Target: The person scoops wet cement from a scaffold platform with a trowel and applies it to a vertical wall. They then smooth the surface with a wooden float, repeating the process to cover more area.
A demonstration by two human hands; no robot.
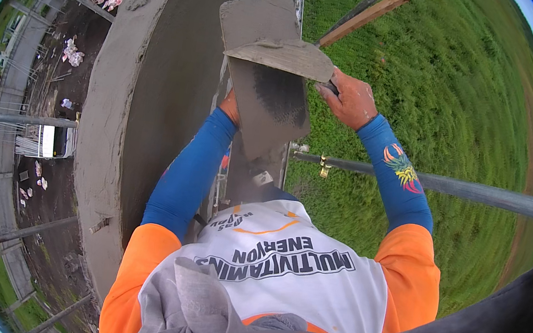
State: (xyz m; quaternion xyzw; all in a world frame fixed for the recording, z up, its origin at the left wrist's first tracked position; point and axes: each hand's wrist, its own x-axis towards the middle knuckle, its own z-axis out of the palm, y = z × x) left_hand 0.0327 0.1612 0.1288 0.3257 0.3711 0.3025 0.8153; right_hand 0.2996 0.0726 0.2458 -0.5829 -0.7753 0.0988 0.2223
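My left hand (230, 108) grips a rectangular mortar board (279, 104) from beneath, its fingers mostly hidden behind it. The board is coated in grey mortar, with a dark patch toward its near end. My right hand (350, 101) holds the handle of a steel trowel (281, 56), whose mortar-smeared blade lies crosswise over the board. Just left of the board runs a freshly plastered grey concrete surface (167, 79) with a rough raised edge.
Metal scaffold pipes (439, 184) cross at right and left, one with a brass-coloured clamp (324, 167). Wooden posts (360, 18) rise beyond the board. Far below are green grass (465, 91), dark ground with scattered debris (73, 52), and a white structure (51, 141).
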